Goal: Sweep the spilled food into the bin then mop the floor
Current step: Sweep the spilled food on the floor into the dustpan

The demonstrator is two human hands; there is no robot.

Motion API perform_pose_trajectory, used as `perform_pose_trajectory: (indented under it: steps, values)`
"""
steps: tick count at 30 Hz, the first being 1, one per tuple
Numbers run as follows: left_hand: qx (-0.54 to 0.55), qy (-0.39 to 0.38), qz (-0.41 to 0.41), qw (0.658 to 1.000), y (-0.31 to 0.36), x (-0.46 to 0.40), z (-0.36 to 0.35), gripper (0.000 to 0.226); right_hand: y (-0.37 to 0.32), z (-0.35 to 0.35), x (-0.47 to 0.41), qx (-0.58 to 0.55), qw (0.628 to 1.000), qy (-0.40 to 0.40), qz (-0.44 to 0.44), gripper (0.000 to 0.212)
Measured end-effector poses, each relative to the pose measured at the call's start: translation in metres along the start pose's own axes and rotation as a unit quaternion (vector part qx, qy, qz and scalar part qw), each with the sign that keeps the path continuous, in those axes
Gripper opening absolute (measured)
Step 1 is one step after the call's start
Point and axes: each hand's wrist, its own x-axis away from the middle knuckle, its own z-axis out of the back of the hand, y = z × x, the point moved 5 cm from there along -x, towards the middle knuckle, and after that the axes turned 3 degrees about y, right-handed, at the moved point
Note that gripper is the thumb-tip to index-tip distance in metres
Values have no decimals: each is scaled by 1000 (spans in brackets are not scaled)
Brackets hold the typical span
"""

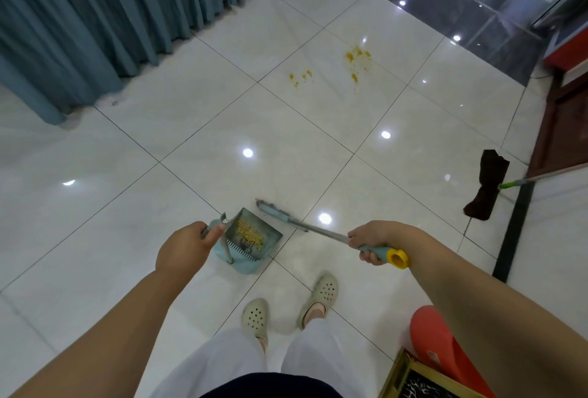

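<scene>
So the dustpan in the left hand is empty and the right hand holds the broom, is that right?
Not quite. The head view shows the dustpan already holds a pile of yellowish food scraps. The rest stands: the left hand grips its handle and the right hand holds the broom.

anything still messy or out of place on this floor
Yes. Yellow food stains and a smaller patch still mark the white tiles beyond the dustpan, which already holds swept-up bits. The mop lies on the floor at the right, its dark cloth crumpled.
</scene>
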Motion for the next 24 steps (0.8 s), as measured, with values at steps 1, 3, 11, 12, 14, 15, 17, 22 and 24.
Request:
perform_pose_trajectory:
  steps: [1, 3, 11, 12, 14, 15, 17, 22, 24]
  values:
    - [-3, 0, -1, 1000, -1, 1, 3, 52, 1, 1, -3, -14, 1000, 7, -2, 40]
    - [-8, -3, 3, 1000, -5, 5, 8, 51, 4, 3, -10, -53, 998, 14, -11, 31]
    - [-35, -18, 4, 999, -25, 18, 15, 49, 14, -10, -9, -177, 983, 20, -43, 14]
    - [-35, -18, 6, 999, -26, 20, 14, 48, 15, -15, -9, -173, 984, 18, -44, 14]
    - [-39, -13, 3, 999, -26, 24, 13, 48, 16, -27, -8, -168, 985, 7, -48, 12]
    - [-43, -11, -4, 999, -24, 25, 12, 48, 16, -34, -7, -171, 984, 0, -50, 11]
    - [-54, -15, -17, 998, -21, 26, 11, 48, 15, -49, -4, -180, 982, -16, -52, 10]
    - [-60, -43, -21, 997, -18, 30, 3, 47, 18, -79, 0, -183, 979, -65, -58, 11]
    - [-58, -44, -22, 997, -16, 32, 1, 47, 22, -80, 1, -182, 979, -72, -55, 13]
